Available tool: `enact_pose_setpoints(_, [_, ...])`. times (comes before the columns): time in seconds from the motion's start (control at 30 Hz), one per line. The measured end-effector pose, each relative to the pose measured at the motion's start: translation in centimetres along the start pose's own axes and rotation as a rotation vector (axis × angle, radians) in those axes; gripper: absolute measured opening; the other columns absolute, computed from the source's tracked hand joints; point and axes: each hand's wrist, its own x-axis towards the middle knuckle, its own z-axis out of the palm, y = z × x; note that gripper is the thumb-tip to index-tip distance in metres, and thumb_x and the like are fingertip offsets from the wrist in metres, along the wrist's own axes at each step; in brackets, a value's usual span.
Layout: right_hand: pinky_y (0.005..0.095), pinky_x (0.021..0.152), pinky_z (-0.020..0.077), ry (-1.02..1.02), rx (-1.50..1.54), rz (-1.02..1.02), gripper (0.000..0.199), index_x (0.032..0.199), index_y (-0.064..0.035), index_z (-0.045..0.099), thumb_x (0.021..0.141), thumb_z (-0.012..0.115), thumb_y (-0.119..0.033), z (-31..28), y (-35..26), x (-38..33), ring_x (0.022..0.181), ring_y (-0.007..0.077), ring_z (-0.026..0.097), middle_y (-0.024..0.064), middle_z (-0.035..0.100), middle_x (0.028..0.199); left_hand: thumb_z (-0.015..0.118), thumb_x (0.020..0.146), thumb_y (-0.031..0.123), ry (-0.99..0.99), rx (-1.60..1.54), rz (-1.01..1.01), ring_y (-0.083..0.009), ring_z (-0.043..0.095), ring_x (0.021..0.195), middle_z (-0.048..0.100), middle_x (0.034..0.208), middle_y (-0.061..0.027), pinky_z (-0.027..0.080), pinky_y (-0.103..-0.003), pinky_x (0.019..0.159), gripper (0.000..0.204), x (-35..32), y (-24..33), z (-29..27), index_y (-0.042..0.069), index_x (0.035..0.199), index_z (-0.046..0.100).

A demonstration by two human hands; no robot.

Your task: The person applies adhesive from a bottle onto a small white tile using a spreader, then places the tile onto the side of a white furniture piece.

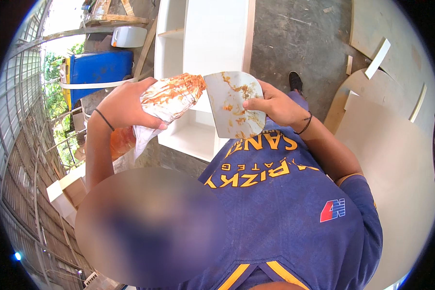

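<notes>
My left hand (128, 104) is closed round a crumpled clear plastic bag (173, 96), smeared at its top end with orange-brown paste. Below the fingers the bag bulges with an orange mass. In my right hand (281, 105) is a flat, pale spreader (229, 108) with a rounded edge, gripped with the thumb on its face. Streaks of the same paste mark the spreader's surface. The bag's smeared end meets the spreader's left edge; whether they touch I cannot tell. Both are held in front of my body, above a white cabinet (215, 41).
The cabinet lies on the grey concrete floor (295, 34). Large pale boards (382, 140) and narrow strips (377, 59) are at the right. A blue container (106, 65) and timber pieces stand at the far left. A dark shoe (296, 82) shows beyond my right hand.
</notes>
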Motion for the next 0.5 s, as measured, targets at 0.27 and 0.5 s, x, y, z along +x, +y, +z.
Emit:
enact_pose_setpoints(0.27, [0.0321, 0.085, 0.0475, 0.014, -0.065, -0.015, 0.051, 0.131, 0.0008, 0.038, 0.085, 0.053, -0.015, -0.20, 0.68, 0.03, 0.103, 0.0210, 0.056, 0.0154, 0.056, 0.116, 0.080, 0.049, 0.037, -0.015, -0.032, -0.009, -0.0257, 0.063, 0.082, 0.065, 0.088, -0.0128, 0.047, -0.032, 0.075, 0.069, 0.07, 0.23, 0.10, 0.002, 0.103, 0.057])
enact_pose_setpoints(0.5, [0.0336, 0.091, 0.0432, 0.011, -0.146, -0.045, 0.053, 0.133, 0.0003, 0.037, 0.084, 0.053, -0.015, -0.13, 0.61, 0.39, 0.105, 0.0227, 0.054, 0.0164, 0.055, 0.118, 0.081, 0.049, 0.036, 0.017, -0.068, 0.011, -0.0246, 0.063, 0.083, 0.066, 0.090, -0.0122, 0.047, -0.031, 0.076, 0.069, 0.01, -0.08, 0.51, 0.003, 0.105, 0.056])
